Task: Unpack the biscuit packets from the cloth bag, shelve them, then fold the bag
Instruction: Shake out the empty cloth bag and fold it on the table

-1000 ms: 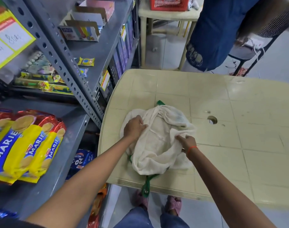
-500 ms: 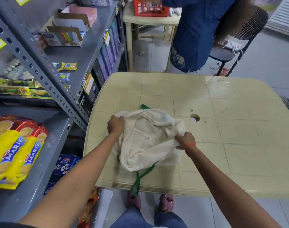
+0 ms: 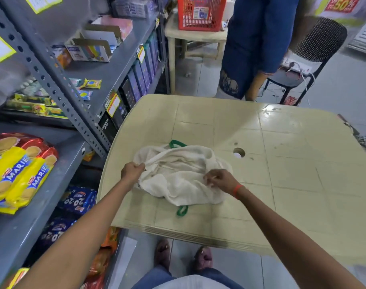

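Note:
A crumpled cream cloth bag (image 3: 179,174) with green handles lies on the near left part of a cream plastic table (image 3: 282,167). My left hand (image 3: 132,171) pinches the bag's left edge. My right hand (image 3: 219,180) grips the cloth on the bag's right side. One green handle (image 3: 182,210) pokes out toward me, another shows at the far side. Yellow and red Marie biscuit packets (image 3: 17,174) lie stacked on the grey shelf (image 3: 32,222) at my left.
Grey metal racks (image 3: 59,84) with boxes and sweets stand left of the table. Blue 20-20 biscuit packs (image 3: 77,202) sit on the lower shelf. A person in blue (image 3: 257,49) stands beyond the table, beside a black chair (image 3: 307,65) and a red basket (image 3: 200,13).
The view has tilted up. My hands have shifted on the bag, the left to its left edge and the right inward over the cloth. The near green handle no longer hangs off the table.

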{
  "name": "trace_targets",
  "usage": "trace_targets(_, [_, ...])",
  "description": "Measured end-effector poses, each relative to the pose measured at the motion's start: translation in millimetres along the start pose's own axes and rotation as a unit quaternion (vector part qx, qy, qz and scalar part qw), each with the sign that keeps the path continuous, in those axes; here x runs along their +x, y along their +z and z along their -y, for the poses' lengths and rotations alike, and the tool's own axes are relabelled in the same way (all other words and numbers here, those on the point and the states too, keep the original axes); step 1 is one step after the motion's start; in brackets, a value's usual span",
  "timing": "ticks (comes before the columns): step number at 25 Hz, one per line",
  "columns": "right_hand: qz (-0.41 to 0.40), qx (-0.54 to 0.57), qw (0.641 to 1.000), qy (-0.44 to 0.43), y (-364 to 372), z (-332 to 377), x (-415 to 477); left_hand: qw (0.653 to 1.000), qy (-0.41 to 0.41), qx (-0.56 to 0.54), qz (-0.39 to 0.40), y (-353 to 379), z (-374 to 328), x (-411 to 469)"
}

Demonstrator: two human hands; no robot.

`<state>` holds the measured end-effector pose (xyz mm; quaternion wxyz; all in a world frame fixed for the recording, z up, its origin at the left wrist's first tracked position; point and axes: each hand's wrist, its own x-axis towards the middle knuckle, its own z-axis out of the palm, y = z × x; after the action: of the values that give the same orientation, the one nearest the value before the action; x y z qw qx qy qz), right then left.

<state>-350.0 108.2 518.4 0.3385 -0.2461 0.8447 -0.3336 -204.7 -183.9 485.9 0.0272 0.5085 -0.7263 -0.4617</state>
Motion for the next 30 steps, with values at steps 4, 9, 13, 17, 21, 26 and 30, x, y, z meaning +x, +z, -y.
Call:
trace_targets(4, [-0.292, 0.139, 0.937, 0.133, -4.4, -24.5, 5.2, 1.000, -0.007, -0.004, -0.021, 5.7, 13.3, -14.9])
trace_targets(9, [-0.182, 0.144, 0.948, 0.216, -10.2, -44.1, -2.5, 0.999, -0.022, -0.025, -0.043, 13.4, 12.8, -28.6])
trace_targets(13, [-0.103, 0.120, 0.968, 0.197, 2.8, -38.9, -7.2, 0.999, -0.005, -0.008, -0.041, 21.7, 1.9, -38.4])
trace_targets(17, [-0.196, 0.023, 0.973, 0.117, 15.6, -27.7, -10.0, 1.000, 0.011, 0.003, -0.030, 16.2, -3.1, -41.2])
trace_targets(21, [-0.142, 0.112, 0.982, 0.060, -0.4, -8.5, -11.6, 1.000, 0.004, -0.010, -0.005, -0.7, -12.4, -39.1])
trace_targets(26, [-0.043, -0.148, 0.986, 0.057, -66.1, 18.4, -8.7, 0.986, 0.042, 0.159, 0.027, -39.3, -48.4, -30.0])
trace_targets(30, [-0.294, -0.272, 0.910, 0.106, -144.8, 43.4, -4.0, 0.967, 0.033, 0.248, -0.041, -97.0, -100.7, -16.2])
